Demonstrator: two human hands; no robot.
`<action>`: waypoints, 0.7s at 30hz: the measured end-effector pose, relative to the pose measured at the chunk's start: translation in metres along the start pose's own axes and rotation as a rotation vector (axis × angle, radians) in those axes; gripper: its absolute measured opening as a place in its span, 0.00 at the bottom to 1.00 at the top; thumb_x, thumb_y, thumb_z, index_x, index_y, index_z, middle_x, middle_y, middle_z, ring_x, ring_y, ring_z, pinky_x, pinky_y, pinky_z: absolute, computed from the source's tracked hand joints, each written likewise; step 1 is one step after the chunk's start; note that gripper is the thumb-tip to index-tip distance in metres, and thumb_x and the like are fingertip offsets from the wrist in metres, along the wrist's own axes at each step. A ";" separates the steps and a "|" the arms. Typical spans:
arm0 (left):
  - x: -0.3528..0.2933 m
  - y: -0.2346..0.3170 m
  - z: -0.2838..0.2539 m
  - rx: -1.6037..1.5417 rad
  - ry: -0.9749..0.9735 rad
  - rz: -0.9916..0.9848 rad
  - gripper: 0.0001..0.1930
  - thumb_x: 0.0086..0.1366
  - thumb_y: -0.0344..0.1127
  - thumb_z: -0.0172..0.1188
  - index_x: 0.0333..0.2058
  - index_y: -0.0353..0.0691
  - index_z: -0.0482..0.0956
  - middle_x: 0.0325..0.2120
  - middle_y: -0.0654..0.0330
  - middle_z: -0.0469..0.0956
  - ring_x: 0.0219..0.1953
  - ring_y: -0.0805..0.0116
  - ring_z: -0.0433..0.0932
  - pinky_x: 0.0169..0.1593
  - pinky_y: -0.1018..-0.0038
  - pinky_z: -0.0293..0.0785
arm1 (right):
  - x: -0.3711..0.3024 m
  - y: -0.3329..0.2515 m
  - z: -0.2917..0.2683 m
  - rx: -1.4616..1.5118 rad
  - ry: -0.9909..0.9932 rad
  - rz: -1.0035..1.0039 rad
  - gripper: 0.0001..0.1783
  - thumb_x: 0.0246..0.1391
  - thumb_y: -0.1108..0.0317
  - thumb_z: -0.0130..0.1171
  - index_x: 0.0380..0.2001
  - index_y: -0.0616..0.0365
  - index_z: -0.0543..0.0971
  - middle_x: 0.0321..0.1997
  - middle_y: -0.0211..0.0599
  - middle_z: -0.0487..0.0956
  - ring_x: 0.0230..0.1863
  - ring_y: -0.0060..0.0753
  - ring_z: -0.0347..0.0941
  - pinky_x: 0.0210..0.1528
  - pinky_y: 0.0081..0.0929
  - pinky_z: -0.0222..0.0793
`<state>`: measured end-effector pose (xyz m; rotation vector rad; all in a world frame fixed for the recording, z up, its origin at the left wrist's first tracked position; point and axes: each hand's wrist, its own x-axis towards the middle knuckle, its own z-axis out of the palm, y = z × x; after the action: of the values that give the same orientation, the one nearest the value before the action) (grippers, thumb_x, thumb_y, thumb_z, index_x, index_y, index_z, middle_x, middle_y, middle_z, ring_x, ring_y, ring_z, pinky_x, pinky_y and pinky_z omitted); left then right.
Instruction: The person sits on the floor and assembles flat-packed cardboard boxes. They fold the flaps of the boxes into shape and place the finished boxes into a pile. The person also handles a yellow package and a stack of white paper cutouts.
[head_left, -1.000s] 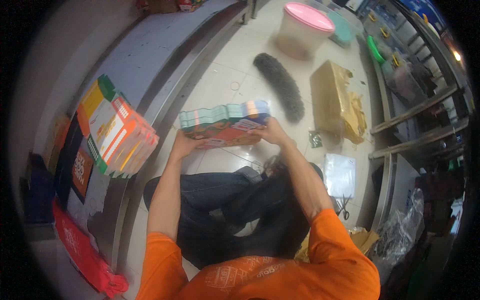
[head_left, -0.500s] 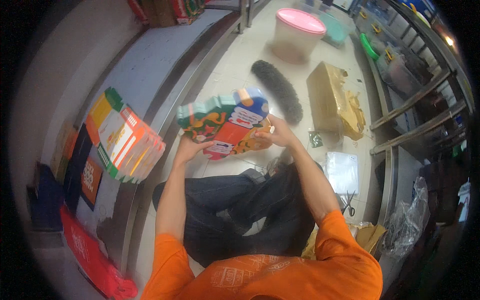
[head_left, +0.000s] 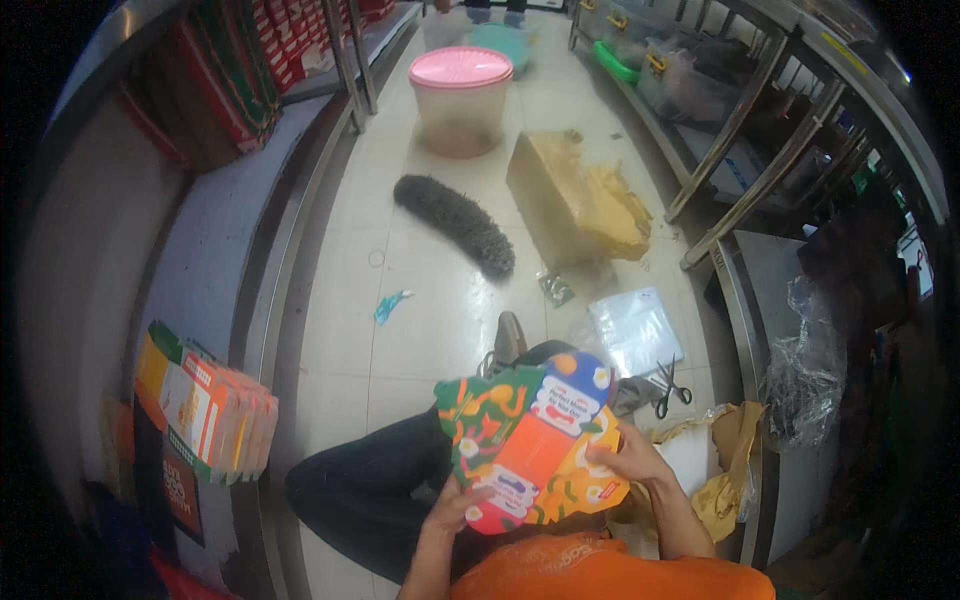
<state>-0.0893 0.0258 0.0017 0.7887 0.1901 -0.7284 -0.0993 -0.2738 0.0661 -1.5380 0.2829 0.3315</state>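
Both my hands hold a stack of colourful die-cut printed cards (head_left: 530,450) just above my lap. Its printed face, in green, blue, orange, yellow and pink, is turned up toward me. My left hand (head_left: 457,503) grips the lower left edge, thumb on top. On the right side, my right hand (head_left: 637,458) pinches the yellow part, its thumb lying over the print. The fingers of both hands are largely hidden beneath the stack.
Printed cartons (head_left: 220,415) stand on the low left shelf (head_left: 215,225). Scissors (head_left: 671,388) and clear plastic bags (head_left: 637,332) lie on the floor at right. Farther off are an opened brown package (head_left: 565,200), a dark fuzzy duster head (head_left: 455,225) and a pink-lidded tub (head_left: 460,105).
The stack has come down and closer to my body, and its face now shows more fully. My view has swung, so the shelves and floor items appear shifted.
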 end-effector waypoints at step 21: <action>-0.005 -0.015 -0.011 0.007 0.027 0.074 0.35 0.51 0.22 0.64 0.59 0.37 0.60 0.50 0.56 0.70 0.52 0.64 0.71 0.55 0.67 0.69 | 0.059 0.083 -0.039 -0.880 0.356 0.275 0.20 0.58 0.62 0.47 0.48 0.64 0.63 0.47 0.62 0.72 0.50 0.61 0.69 0.49 0.46 0.64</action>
<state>-0.1017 0.0289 -0.0128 0.8084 0.1821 -0.6485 -0.0753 -0.3107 -0.0339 -2.4389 0.6938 0.4250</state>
